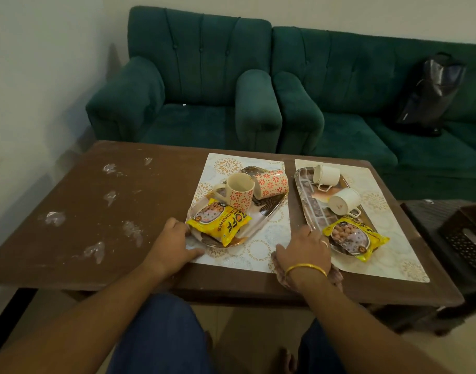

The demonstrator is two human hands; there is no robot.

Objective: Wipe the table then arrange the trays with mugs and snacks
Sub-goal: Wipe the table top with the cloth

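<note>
The left hand sits just left of the frame's centre. Its fingers curl over the near rim of the striped tray and hold it, with the thumb lying flat on the pale placemat beneath. On this tray, closest to the fingers, lies a yellow snack packet. Behind it stands an upright patterned mug, and a second patterned mug lies on its side against it.

The right hand, right of centre, wears a gold bangle and a ring. Its palm rests on a crumpled cloth, and its fingers bend at the near end of the brown tray (whether they grip the tray or only touch it cannot be told). This tray carries another yellow packet at its near end and two white mugs, both tipped on their sides. It lies on a second placemat.

Both placemats lie side by side on the right half of the brown desk. Wet smears dot the desk's left half. A green armchair and a green sofa fill the top of the frame, with a black bag on the sofa at upper right. A dark crate sits at the right edge.
</note>
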